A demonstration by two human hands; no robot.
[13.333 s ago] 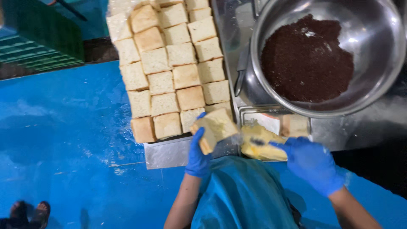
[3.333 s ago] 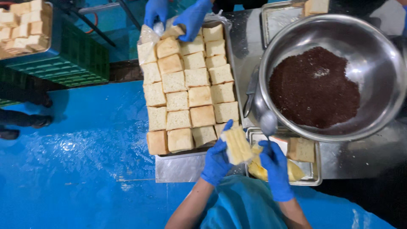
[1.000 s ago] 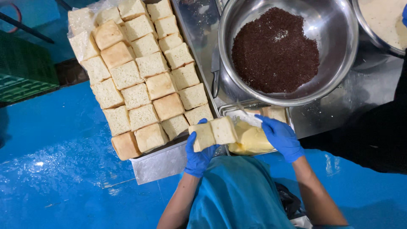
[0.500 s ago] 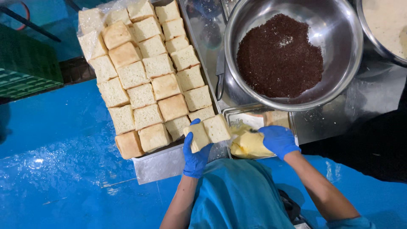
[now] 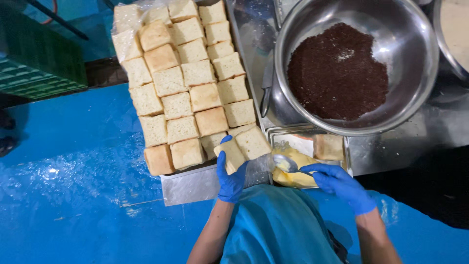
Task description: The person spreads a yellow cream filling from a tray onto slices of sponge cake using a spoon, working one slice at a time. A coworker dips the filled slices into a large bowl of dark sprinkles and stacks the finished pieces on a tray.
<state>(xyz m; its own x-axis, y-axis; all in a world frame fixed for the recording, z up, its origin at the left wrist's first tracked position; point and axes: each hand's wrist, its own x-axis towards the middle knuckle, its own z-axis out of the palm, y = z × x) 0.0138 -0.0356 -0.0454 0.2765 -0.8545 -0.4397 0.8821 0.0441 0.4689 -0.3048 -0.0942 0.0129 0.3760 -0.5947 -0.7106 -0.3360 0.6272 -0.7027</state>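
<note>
My left hand (image 5: pixel 230 172), in a blue glove, holds a split bread bun (image 5: pixel 243 148) opened in two halves just above the near end of the bread tray (image 5: pixel 195 182). My right hand (image 5: pixel 339 181), also gloved, grips a metal spoon (image 5: pixel 287 163) whose bowl rests in a yellow spread (image 5: pixel 293 174) inside a small steel tray (image 5: pixel 345 146). A single bread piece (image 5: pixel 328 146) lies at that tray's far right.
Several square bread buns (image 5: pixel 188 78) fill the long tray in rows. A big steel bowl (image 5: pixel 410 54) holds dark brown granules (image 5: pixel 337 71). A knife (image 5: pixel 266 88) lies between tray and bowl. A green crate (image 5: pixel 36 58) stands left on the blue floor (image 5: pixel 73 195).
The view shifted slightly. My right hand has drawn back toward me and the spoon now dips into the yellow spread; my left hand keeps the opened bun in about the same place.
</note>
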